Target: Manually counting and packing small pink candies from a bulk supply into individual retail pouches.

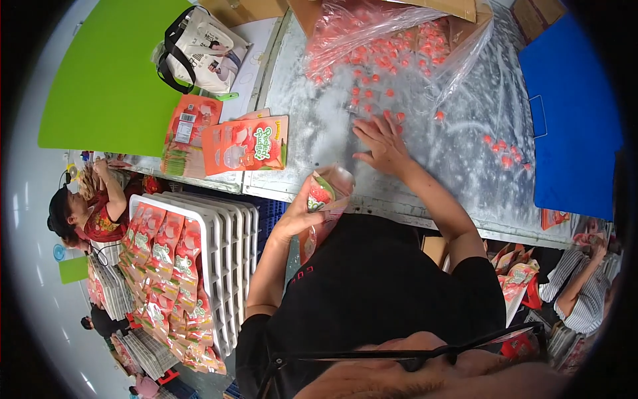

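My left hand (294,218) grips a red and pink pouch (321,194) at the table's front edge. The pouch is upright, its mouth spread apart at the top; what lies inside cannot be made out. My right hand (385,147) reaches flat over the metal table (299,100), fingers spread, palm down. Its fingertips are beside a few small red wrapped candies (369,94). Whether any candy is under the palm is hidden. Beyond it, many more candies spill out of a clear plastic liner (458,73) in a cardboard box (446,6).
Flat printed pouches (246,145) lie left of my hands, near a tote bag (211,56). Stacked white crates (229,266) bearing filled pouches (159,266) stand at my left. A blue panel (571,126) rises at right, near scattered candies (506,159). Other people work on both sides.
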The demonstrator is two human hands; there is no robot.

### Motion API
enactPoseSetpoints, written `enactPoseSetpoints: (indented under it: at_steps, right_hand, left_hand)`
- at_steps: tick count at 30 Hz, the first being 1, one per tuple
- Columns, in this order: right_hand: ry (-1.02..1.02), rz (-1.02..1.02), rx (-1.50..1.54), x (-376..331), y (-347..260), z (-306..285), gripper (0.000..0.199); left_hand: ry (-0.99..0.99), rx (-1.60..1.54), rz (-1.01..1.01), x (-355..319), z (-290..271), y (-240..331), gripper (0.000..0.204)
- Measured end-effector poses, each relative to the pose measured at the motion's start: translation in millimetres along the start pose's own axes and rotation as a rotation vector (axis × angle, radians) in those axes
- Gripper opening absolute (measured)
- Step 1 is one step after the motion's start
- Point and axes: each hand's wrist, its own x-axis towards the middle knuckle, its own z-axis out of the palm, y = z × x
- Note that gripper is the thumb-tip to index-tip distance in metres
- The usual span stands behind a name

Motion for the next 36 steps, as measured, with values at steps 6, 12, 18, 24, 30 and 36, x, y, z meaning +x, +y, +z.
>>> enactPoseSetpoints:
  at_steps: [6, 12, 18, 24, 30, 36]
  right_hand:
    - [-0.040, -0.001, 0.359, -30, 4, -14, 0.057]
    - [0.068, 0.080, 0.328, -57, 20, -22, 0.045]
    - [0.039, 0.032, 0.191, -71, 1, -22, 0.036]
    - [0.002, -0.025, 0.165, -17, 12, -13, 0.029]
    - [-0.022, 0.030, 0.173, 19, 53, -6, 0.031]
    - [0.105, 0.067, 0.364, -28, 42, -21, 0.034]
  left_hand:
    - [0.023, -0.054, -0.014, -8, -7, -1, 0.103]
    - [0.005, -0.100, 0.005, -5, -12, -5, 0.103]
    - [0.028, -0.141, 0.019, -11, -15, -9, 0.103]
    - [0.081, -0.226, -0.002, -12, -3, 10, 0.100]
    - [0.045, -0.041, 0.069, -11, -3, 16, 0.100]
    - [0.108, -0.076, 0.028, -15, -20, -1, 0.100]
